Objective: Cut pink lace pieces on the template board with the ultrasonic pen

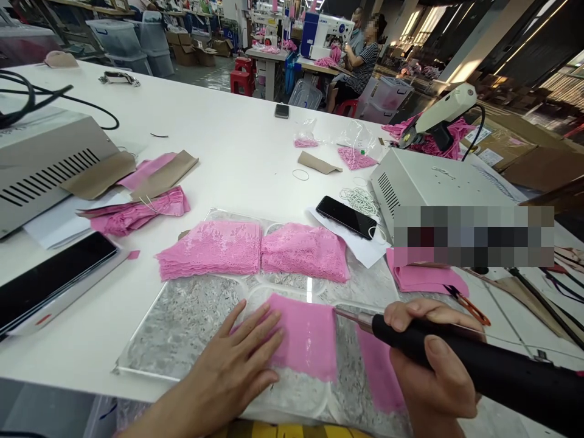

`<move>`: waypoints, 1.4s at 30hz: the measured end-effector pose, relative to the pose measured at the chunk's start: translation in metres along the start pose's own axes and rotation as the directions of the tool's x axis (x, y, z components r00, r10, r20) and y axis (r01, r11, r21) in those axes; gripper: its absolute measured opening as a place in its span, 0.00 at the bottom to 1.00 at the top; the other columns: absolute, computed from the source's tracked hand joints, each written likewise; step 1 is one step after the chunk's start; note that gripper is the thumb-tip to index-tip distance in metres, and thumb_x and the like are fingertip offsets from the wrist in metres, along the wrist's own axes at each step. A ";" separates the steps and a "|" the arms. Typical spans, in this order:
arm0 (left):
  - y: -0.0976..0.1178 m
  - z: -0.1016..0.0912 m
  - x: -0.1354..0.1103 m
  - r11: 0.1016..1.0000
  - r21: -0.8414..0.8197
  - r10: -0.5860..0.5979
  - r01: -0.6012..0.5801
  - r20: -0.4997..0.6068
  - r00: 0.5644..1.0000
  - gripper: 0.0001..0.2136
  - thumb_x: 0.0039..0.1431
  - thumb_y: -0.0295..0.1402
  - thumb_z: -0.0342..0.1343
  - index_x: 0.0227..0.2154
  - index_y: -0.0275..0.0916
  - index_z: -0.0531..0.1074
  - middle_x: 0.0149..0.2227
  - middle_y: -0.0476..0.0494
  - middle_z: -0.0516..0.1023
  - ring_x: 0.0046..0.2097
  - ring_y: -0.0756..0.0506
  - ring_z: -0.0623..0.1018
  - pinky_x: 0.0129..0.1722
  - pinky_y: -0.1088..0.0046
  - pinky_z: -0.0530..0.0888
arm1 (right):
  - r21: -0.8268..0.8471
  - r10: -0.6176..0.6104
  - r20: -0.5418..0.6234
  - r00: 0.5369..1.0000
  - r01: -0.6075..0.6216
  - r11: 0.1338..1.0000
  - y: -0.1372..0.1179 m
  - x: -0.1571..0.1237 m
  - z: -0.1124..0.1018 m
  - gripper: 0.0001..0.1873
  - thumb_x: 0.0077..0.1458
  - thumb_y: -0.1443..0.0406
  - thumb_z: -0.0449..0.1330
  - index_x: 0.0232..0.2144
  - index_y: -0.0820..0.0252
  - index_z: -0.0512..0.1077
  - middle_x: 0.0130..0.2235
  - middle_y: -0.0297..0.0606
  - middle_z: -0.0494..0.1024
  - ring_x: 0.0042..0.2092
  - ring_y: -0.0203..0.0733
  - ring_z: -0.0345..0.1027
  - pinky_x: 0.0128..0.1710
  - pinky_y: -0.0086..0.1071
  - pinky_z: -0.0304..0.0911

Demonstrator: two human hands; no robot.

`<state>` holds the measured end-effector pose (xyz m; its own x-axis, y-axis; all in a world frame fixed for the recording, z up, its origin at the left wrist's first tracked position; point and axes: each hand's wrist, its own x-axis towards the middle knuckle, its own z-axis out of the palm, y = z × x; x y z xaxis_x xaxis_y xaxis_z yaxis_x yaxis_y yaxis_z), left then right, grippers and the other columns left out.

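Observation:
My left hand (237,368) lies flat with fingers spread on a clear template (292,380), pressing down a piece of pink lace (308,334) beneath it. My right hand (431,371) is wrapped round the black handle of a hot cutting tool (479,362). The tool's metal tip (349,315) touches the right edge of that lace. A second pink strip (378,371) lies under the tool. Two cut pink lace pieces (255,249) rest at the far side of the glass cutting board (173,328).
A black phone (347,216) on paper lies beside a white control box (438,182) carrying another cutter. A grey machine (45,161), pink lace stacks (137,213), a dark tablet (45,283) sit left. Orange-handled snips (469,307) lie right. A person sews far behind.

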<state>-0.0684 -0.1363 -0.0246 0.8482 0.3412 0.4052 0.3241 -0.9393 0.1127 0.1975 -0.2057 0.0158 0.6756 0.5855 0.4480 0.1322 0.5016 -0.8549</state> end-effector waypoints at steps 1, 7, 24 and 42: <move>0.000 -0.001 -0.002 1.000 0.004 -0.004 0.004 0.001 1.000 0.18 0.71 0.36 0.49 0.60 0.37 0.65 0.62 0.40 0.69 0.68 0.41 0.59 0.69 0.51 0.50 | -0.002 0.001 0.000 1.000 -0.001 1.000 0.000 0.000 0.000 0.06 0.48 0.65 0.60 0.32 0.57 0.69 0.33 0.34 0.69 0.26 0.35 0.63 0.27 0.38 0.64; -0.001 -0.001 -0.003 0.999 0.036 0.007 -0.008 0.009 1.000 0.17 0.71 0.36 0.48 0.57 0.35 0.68 0.62 0.40 0.69 0.68 0.41 0.59 0.70 0.51 0.45 | -0.019 -0.012 0.030 0.999 0.013 1.000 0.002 0.003 -0.001 0.05 0.48 0.66 0.61 0.29 0.58 0.68 0.31 0.33 0.69 0.26 0.36 0.65 0.28 0.37 0.65; 0.013 -0.011 0.007 0.960 -0.211 0.204 -0.183 0.087 0.975 0.16 0.68 0.30 0.52 0.56 0.34 0.70 0.62 0.43 0.70 0.68 0.43 0.59 0.71 0.57 0.45 | 0.026 0.072 0.067 0.995 -0.074 0.997 -0.021 -0.007 -0.013 0.06 0.46 0.65 0.59 0.30 0.58 0.70 0.30 0.33 0.69 0.24 0.34 0.62 0.24 0.36 0.64; 0.014 -0.011 0.012 0.934 -0.311 0.228 -0.174 0.147 0.963 0.16 0.67 0.31 0.55 0.56 0.33 0.69 0.59 0.41 0.72 0.67 0.42 0.62 0.71 0.57 0.49 | 0.043 0.047 0.095 0.994 -0.051 0.998 -0.016 -0.007 -0.011 0.07 0.47 0.64 0.60 0.31 0.60 0.69 0.31 0.33 0.69 0.24 0.34 0.64 0.24 0.34 0.64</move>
<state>-0.0584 -0.1458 -0.0085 0.9519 0.1198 0.2822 0.0253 -0.9481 0.3171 0.1992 -0.2247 0.0232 0.6091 0.6662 0.4304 0.0665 0.4978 -0.8647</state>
